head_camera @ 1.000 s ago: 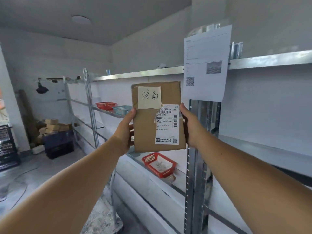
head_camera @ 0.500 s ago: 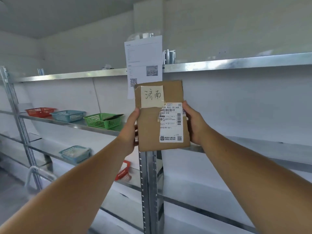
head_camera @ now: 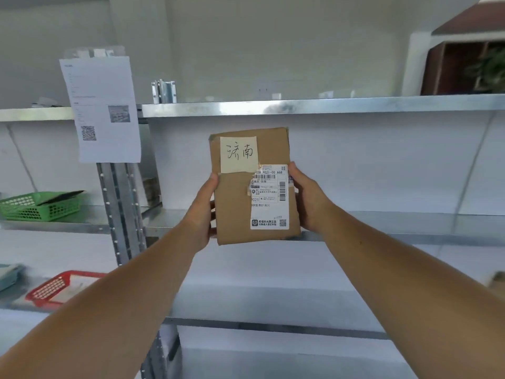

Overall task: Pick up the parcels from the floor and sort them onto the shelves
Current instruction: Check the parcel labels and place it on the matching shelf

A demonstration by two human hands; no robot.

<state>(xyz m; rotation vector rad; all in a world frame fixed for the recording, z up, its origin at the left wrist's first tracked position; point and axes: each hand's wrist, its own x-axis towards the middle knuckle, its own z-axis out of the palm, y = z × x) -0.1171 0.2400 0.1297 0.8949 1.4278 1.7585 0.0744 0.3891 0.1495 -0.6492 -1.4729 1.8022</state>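
Note:
I hold a flat brown cardboard parcel (head_camera: 235,203) upright at arm's length, in front of the metal shelving. A pale handwritten note is taped to its top and a white shipping label sits on its right half. My left hand (head_camera: 203,212) grips its left edge and my right hand (head_camera: 306,198) grips its right edge. Behind the parcel runs the middle shelf (head_camera: 396,228) of the right-hand bay, with the top shelf (head_camera: 300,106) above it.
A steel upright (head_camera: 117,212) with a printed sheet (head_camera: 101,110) taped to it divides the bays. Left of it stand a green basket (head_camera: 35,206) on the middle shelf and a red basket (head_camera: 57,288) one level lower. A dark wooden cabinet (head_camera: 461,64) is at top right.
My view has swung to the right along the shelving: the upright and printed sheet have slid from right of the parcel to its left. Both hands keep the same grip.

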